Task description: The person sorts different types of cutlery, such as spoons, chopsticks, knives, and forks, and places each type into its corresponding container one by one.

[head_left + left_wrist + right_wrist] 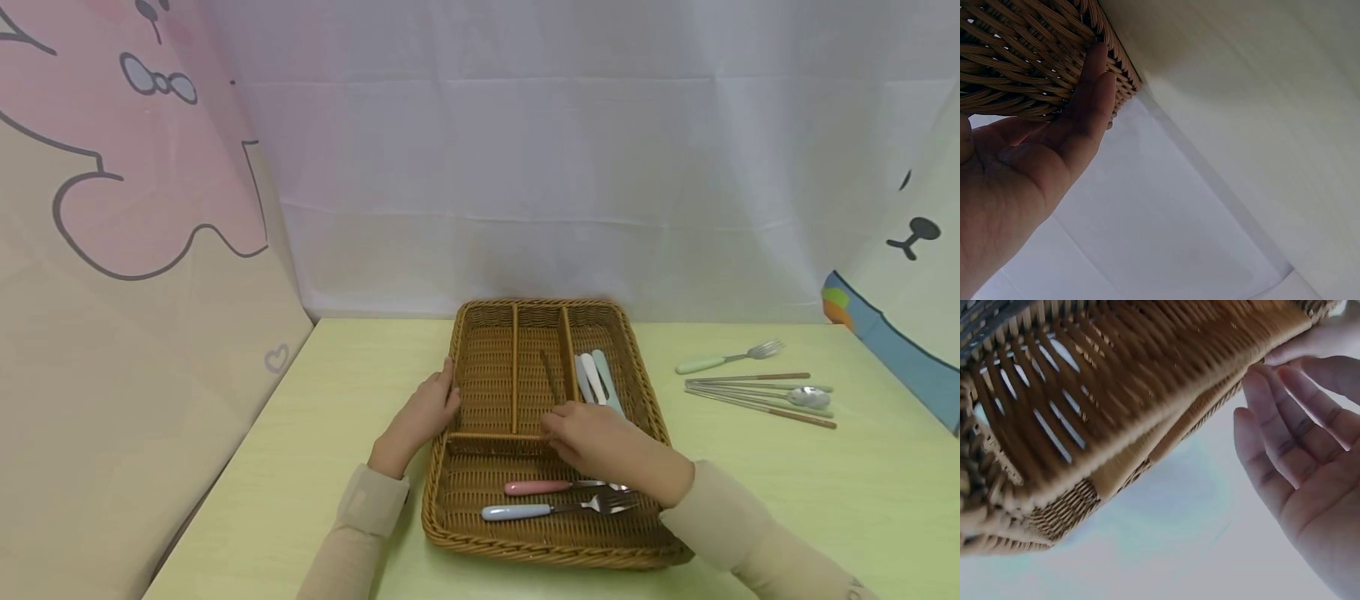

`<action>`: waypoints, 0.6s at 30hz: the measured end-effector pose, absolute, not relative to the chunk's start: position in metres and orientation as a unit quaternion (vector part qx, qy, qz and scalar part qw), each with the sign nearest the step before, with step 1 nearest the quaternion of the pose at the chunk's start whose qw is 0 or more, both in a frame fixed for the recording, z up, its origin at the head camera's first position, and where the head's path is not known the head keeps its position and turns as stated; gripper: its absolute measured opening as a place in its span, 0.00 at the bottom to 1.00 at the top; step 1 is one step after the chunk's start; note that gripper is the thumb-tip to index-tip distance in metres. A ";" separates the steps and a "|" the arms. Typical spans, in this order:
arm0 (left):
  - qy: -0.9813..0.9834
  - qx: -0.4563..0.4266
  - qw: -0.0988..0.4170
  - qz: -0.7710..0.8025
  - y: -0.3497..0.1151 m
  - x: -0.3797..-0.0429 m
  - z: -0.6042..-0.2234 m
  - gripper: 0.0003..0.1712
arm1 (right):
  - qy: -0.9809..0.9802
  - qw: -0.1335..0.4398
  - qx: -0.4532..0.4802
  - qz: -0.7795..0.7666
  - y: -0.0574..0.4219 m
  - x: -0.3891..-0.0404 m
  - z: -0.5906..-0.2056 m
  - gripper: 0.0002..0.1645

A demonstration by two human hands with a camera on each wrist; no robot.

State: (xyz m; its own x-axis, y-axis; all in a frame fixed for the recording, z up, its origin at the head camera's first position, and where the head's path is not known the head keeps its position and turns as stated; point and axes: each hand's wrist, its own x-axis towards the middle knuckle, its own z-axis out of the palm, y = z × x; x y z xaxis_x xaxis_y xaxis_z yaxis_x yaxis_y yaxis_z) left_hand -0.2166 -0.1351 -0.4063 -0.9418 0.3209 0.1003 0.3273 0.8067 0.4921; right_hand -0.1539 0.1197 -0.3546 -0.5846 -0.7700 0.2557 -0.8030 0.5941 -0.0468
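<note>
A brown wicker basket point(517, 550) with compartments stands on the table. My left hand point(425, 412) lies along its left side; in the left wrist view, its extended fingers point(1094, 100) touch the outer wall. My right hand point(600, 437) is over the front divider. From its fingertips a thin brown-ended chopstick point(550, 373) points into the middle compartment; the grip itself is hidden. In the right compartment lie several pale-handled pieces of cutlery point(602, 371). The front compartment holds a blue-handled fork point(517, 512) and a pink-handled piece point(536, 487), its head partly hidden by my right hand.
Right of the basket on the table point(750, 492) lie a green-handled fork point(705, 364), several thin chopsticks point(795, 419) and a spoon point(808, 397). A white cloth point(480, 167) hangs behind the table, and printed cloths flank it.
</note>
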 end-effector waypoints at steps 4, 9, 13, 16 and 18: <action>-0.950 -0.170 0.003 -0.264 -0.136 -0.217 -0.407 0.34 | -0.889 0.129 0.432 0.077 0.128 -0.159 -0.350 0.07; -0.949 -0.170 0.001 -0.265 -0.135 -0.217 -0.406 0.34 | -0.898 0.145 0.408 0.075 0.139 -0.164 -0.342 0.07; -0.949 -0.170 0.001 -0.265 -0.136 -0.217 -0.405 0.34 | -0.905 0.152 0.389 0.076 0.151 -0.170 -0.339 0.08; -0.949 -0.168 -0.001 -0.265 -0.136 -0.217 -0.404 0.34 | -0.914 0.151 0.367 0.083 0.162 -0.175 -0.339 0.08; -0.949 -0.168 -0.002 -0.266 -0.136 -0.216 -0.404 0.34 | -0.921 0.148 0.347 0.093 0.170 -0.179 -0.339 0.08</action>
